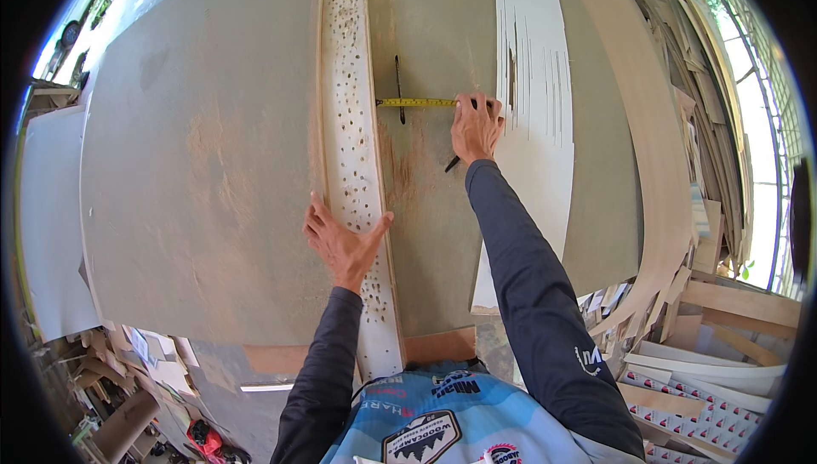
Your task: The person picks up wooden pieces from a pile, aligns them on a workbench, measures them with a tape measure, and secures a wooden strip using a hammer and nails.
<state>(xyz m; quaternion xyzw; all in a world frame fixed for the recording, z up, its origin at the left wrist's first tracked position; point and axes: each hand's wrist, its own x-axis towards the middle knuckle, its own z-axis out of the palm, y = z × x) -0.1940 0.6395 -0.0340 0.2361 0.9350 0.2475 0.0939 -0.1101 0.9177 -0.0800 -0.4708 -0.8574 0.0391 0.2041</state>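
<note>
A long white strip of board [347, 158] with many small holes lies lengthwise on the large grey-brown panel [153, 175]. My left hand [345, 241] rests across this strip, fingers and thumb spread over its two edges. Farther off, my right hand [478, 128] is closed on a tape measure [417, 102], whose yellow blade reaches left to the strip's right edge; its case is hidden under the fingers. A thin black tip [452, 164] sticks out below that hand. Beneath the blade runs a narrow dark slit or rod [398, 73]; I cannot tell which.
Right of my right hand lies a white board [536, 158] with several long dark slits. A curved light-brown sheet [651, 141] borders the panel's right side. Stacked boards [711, 81] stand beyond it. Wood offcuts [128, 421] lie at lower left, more boards [723, 362] at lower right.
</note>
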